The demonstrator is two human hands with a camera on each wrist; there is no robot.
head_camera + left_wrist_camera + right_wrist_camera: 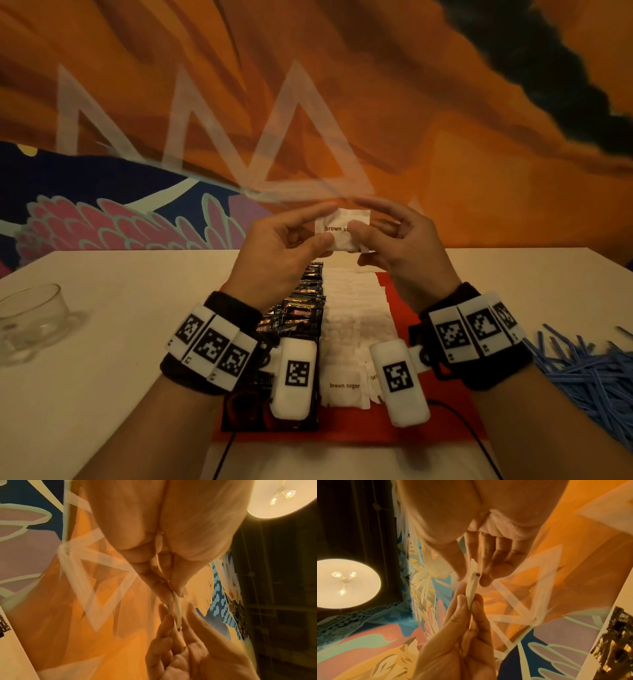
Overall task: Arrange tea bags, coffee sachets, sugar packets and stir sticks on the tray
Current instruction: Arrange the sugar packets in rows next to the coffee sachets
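**Desk:** What is in the hands?

**Photographer:** A white brown sugar packet (343, 229), held up in the air above the far end of the red tray (404, 416). The left hand (277, 255) pinches its left edge between thumb and fingers (317, 210); the right hand (402, 245) pinches the right edge the same way. Both wrist views show the packet edge-on, clamped from both ends.

**Desk:** And the tray?

**Photographer:** It lies on the pale worktop (120, 359) under the wrists. A row of dark coffee sachets (301, 308) runs up its left part, and a row of white sugar packets (356, 308) lies just beside them. The strip of tray right of the sugar is bare red. No tea bags can be made out.

**Desk:** What else is around?

**Photographer:** A loose heap of blue stir sticks (589, 373) on the worktop to the right, off the tray, and a glass bowl (32, 317) at the left edge.

**Desk:** What could go wrong?

**Photographer:** My reading: two hands pulling on thin paper could tear a seam and spill sugar over the rows below. Setting it down carelessly could also nudge the overlapped packets crooked or push them into the sachets. A trailing wrist could scatter the sticks, too.
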